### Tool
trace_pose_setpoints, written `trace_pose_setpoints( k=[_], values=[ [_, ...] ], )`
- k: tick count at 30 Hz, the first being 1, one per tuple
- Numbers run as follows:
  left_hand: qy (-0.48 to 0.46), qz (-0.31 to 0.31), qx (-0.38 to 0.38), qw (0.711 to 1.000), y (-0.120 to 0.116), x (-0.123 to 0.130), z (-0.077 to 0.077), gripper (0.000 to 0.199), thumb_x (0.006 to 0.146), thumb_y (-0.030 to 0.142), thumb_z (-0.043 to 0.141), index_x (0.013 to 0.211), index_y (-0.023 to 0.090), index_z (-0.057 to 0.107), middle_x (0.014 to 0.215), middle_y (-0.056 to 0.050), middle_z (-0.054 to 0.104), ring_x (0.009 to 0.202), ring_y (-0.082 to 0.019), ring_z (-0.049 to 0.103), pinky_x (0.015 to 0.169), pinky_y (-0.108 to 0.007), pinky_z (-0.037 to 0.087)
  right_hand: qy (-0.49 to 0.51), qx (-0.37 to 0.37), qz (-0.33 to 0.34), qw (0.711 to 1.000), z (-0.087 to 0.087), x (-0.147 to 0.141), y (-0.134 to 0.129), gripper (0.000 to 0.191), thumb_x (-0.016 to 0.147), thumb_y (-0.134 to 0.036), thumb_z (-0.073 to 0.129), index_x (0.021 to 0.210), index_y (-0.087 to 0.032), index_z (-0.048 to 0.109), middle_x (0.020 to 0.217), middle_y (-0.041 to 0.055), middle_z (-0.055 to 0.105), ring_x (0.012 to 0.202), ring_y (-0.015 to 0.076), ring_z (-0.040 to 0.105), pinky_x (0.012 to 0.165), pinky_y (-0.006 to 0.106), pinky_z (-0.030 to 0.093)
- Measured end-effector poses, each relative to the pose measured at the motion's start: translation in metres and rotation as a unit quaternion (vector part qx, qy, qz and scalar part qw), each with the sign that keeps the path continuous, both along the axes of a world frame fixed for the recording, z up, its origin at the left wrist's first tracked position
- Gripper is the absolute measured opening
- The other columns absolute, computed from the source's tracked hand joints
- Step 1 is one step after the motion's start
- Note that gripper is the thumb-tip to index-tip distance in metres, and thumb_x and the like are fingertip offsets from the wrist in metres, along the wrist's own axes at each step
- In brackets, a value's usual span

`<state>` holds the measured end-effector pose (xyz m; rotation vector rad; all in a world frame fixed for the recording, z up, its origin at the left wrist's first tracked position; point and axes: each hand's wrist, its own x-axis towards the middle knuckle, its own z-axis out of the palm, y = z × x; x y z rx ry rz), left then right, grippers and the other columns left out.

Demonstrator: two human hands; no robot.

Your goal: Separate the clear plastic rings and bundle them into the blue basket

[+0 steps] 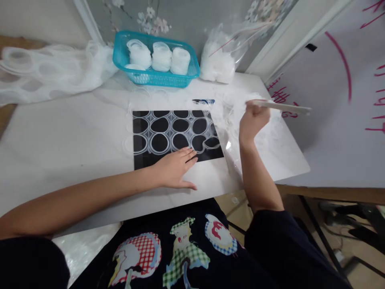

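Note:
A black mat [141, 161] lies on the white table, with a translucent sheet of ring shapes [171, 134] over it. My left hand [177, 166] rests flat at the mat's front edge, fingers spread, fingertips touching the edge of the ring sheet. My right hand [255, 116] is raised over the right part of the table, its fingers closed round one end of a thin pale stick [285, 107] that points right. Below and around that hand lie clear plastic and whitish scraps [270, 132]. Behind the mat is a small blue and dark item [203, 101].
A blue basket [162, 78] at the back holds several stacks of white rings [180, 61]. Right of it stands a clear bag of white material [218, 60]. Ring-patterned sheets [57, 70] are heaped at the left back. A whiteboard with red marks [327, 120] borders the right side.

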<state>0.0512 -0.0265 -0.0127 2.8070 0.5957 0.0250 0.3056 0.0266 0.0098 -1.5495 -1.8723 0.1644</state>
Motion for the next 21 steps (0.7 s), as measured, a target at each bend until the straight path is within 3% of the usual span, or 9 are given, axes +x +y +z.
trace_pose_setpoints(
  k=[3,6,8,10,21],
  values=[
    [-0.021,-0.027,0.004,0.999,-0.001,-0.01,0.001,0.088,0.089,0.074,0.048,0.142,0.004,0.051,0.15,-0.021,0.046,0.142,-0.032,0.042,0.121,-0.04,0.027,0.033,0.067,-0.04,0.996,0.01,-0.014,0.01,0.036,0.098,-0.019,0.04,0.084,-0.019,0.073,0.089,0.0056,0.075,0.105,0.0196,0.068,0.101,0.04,0.051],
    [-0.056,-0.036,0.037,0.997,-0.006,-0.025,0.0,0.07,0.098,0.062,0.043,0.138,0.006,0.054,0.147,-0.02,0.05,0.138,-0.03,0.048,0.12,-0.04,0.029,0.067,0.032,0.052,0.996,-0.009,-0.051,-0.017,0.019,0.091,-0.021,0.056,0.082,-0.023,0.072,0.088,0.0052,0.076,0.102,0.0259,0.067,0.097,0.045,0.052],
    [-0.064,-0.011,0.057,0.996,-0.01,-0.035,-0.002,0.066,0.099,0.06,0.043,0.135,0.006,0.057,0.144,-0.021,0.053,0.136,-0.031,0.05,0.119,-0.042,0.031,0.082,-0.027,0.128,0.988,-0.025,-0.072,-0.038,0.015,0.09,-0.023,0.06,0.082,-0.024,0.072,0.086,0.0048,0.076,0.103,0.027,0.067,0.094,0.044,0.053],
    [-0.051,0.018,0.069,0.996,-0.011,-0.043,-0.005,0.066,0.099,0.06,0.044,0.133,0.005,0.058,0.14,-0.022,0.056,0.135,-0.032,0.051,0.117,-0.043,0.034,0.099,-0.067,0.158,0.98,-0.038,-0.085,-0.053,0.013,0.09,-0.024,0.061,0.083,-0.025,0.073,0.086,0.0043,0.077,0.105,0.027,0.066,0.095,0.043,0.053],
    [-0.053,0.05,0.094,0.993,-0.011,-0.045,-0.011,0.062,0.097,0.06,0.048,0.128,0.008,0.061,0.134,-0.019,0.063,0.131,-0.031,0.054,0.112,-0.041,0.04,0.149,-0.098,0.149,0.973,-0.047,-0.085,-0.059,0.009,0.088,-0.026,0.066,0.088,-0.027,0.075,0.09,0.0046,0.078,0.11,0.0288,0.065,0.098,0.05,0.051]
  ],
)
